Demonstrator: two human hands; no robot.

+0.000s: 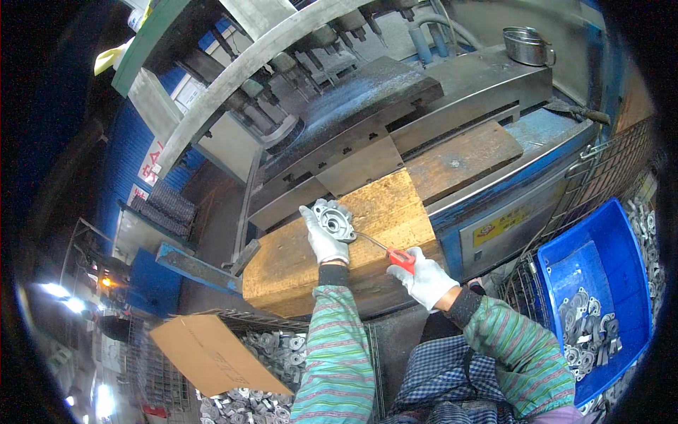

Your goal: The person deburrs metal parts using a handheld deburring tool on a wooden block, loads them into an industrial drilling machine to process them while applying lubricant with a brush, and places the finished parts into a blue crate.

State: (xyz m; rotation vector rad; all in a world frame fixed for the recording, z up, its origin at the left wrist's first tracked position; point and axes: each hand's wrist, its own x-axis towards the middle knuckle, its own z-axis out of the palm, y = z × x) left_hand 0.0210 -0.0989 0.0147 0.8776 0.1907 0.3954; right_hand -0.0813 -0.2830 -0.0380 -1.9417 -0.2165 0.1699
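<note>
Nearest the viewer, two forearms in green sleeves with pink and grey stripes (335,353) reach forward over a dark blue-and-white checked garment (438,371). Both hands wear white gloves with dark cuffs.

The left hand (325,244) holds a silver-grey, round metal casting (335,220) with a hollow centre and small lugs, just above or resting on a thick yellow-brown wooden block (395,205); which of the two is hard to tell. Its fingers grip the casting from the left and below, leaving the face and the right edge exposed.

The right hand (426,281) has its fingers curled around the red handle of a thin-shafted hand tool (401,260). The shaft points left, its tip at the casting's right edge; firm contact cannot be confirmed. The casting lies ahead and to the left of these fingers, joined to them only by the tool.

The step in hand appears to be scraping or cleaning the casting's rim. The next move probably calls for a steady left grip and a controlled stroke along that edge.

To the right, a blue plastic bin (634,244) holds similar grey metal parts (587,332); at lower left, a brown cardboard sheet (212,353) partly covers more.
</note>
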